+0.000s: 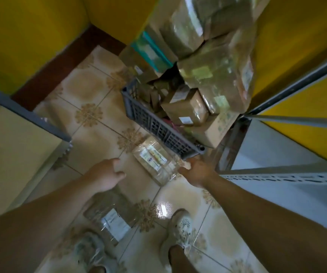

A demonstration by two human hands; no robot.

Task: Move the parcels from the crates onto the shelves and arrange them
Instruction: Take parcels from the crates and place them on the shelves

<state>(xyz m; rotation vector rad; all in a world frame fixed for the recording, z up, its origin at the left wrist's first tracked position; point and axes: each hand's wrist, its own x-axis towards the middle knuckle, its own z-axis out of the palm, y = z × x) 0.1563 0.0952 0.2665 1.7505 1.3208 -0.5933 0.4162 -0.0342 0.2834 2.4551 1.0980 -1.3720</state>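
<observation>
1. Two pale shoes stand on the patterned tile floor. A flat, clear-wrapped parcel lies on the tiles between them, nearer the left foot.
2. The left hand hangs over the floor with its fingers loosely curled, holding nothing.
3. The right hand grips the right end of a taped parcel, thumb and fingers closed on its edge. This parcel sits low over the tiles, just beside the near corner of the crate.
4. The grey crate stands on the floor and holds brown boxes.
5. Larger wrapped parcels are stacked above and behind the crate.
6. Metal shelf frames flank the right side.
</observation>
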